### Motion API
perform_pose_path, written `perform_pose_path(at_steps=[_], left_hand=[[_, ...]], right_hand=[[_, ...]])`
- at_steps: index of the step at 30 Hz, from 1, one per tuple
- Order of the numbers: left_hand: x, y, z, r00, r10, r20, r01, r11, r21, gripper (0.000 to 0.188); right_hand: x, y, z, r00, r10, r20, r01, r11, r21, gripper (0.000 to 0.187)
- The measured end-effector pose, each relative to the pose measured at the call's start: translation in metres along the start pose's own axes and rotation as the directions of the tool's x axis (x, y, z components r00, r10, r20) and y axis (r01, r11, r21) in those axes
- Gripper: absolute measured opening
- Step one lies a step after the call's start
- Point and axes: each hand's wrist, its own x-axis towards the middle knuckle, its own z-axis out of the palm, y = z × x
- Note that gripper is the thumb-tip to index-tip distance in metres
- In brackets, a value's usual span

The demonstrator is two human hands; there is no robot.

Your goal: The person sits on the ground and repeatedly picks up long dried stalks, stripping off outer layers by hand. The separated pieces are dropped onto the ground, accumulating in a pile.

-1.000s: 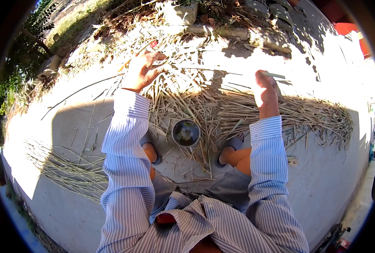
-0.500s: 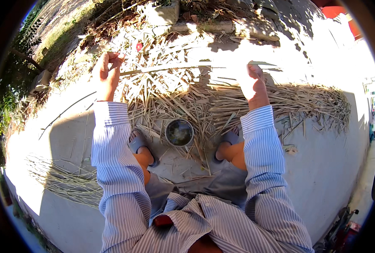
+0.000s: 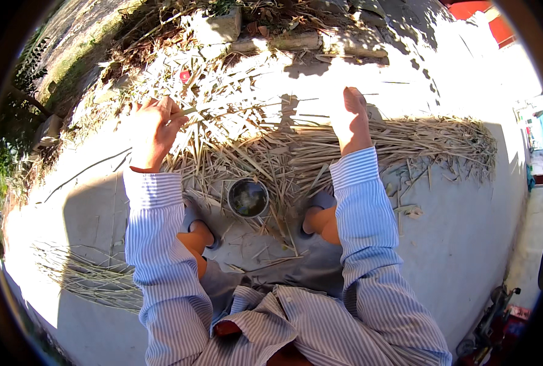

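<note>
A long, thin, pale green plant stalk (image 3: 189,111) stretches roughly level between my hands, above a litter of dry stalks. My left hand (image 3: 153,133) is closed on its left end, knuckles up. The fingers of my right hand (image 3: 351,122) are closed too, thumb upward, around the stalk's other end, where bright sun washes out detail. Below, between my sandalled feet, stands a round metal pot (image 3: 248,197) holding dark liquid with bits in it. To its right lies a thick bundle of dry stalks (image 3: 405,141).
Loose straw-like pieces (image 3: 222,146) cover the ground ahead. Thin stripped stems (image 3: 88,274) lie on the concrete at left. A concrete block (image 3: 217,27) and a log (image 3: 292,41) edge the far side. Red machinery (image 3: 506,323) stands at lower right.
My left hand has turned from a raised pinch to a knuckles-up grip on the stalk's end. The right hand keeps its hold; the whole view has shifted slightly.
</note>
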Motion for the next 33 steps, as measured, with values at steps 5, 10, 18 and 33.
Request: perform_pose_path(at_steps=[5, 10, 18, 33], left_hand=[[0.001, 0.041, 0.032, 0.993, 0.116, -0.007, -0.114, 0.956, -0.271, 0.026], [0.004, 0.054, 0.044, 0.998, -0.056, 0.013, 0.056, 0.875, -0.481, 0.018], [0.001, 0.024, 0.032, 0.978, -0.08, 0.191, 0.172, 0.828, -0.534, 0.028], [0.002, 0.069, 0.061, 0.882, -0.089, -0.463, -0.193, 0.828, -0.527, 0.015]], right_hand=[[-0.006, 0.027, 0.063, 0.988, 0.08, -0.133, -0.119, 0.939, -0.322, 0.026], [-0.018, 0.026, 0.092, 0.992, 0.104, -0.069, -0.116, 0.974, -0.196, 0.022], [-0.017, -0.006, 0.07, 0.996, 0.06, -0.072, -0.076, 0.968, -0.238, 0.02], [-0.015, 0.013, 0.074, 0.983, -0.067, -0.173, 0.048, 0.992, -0.114, 0.024]])
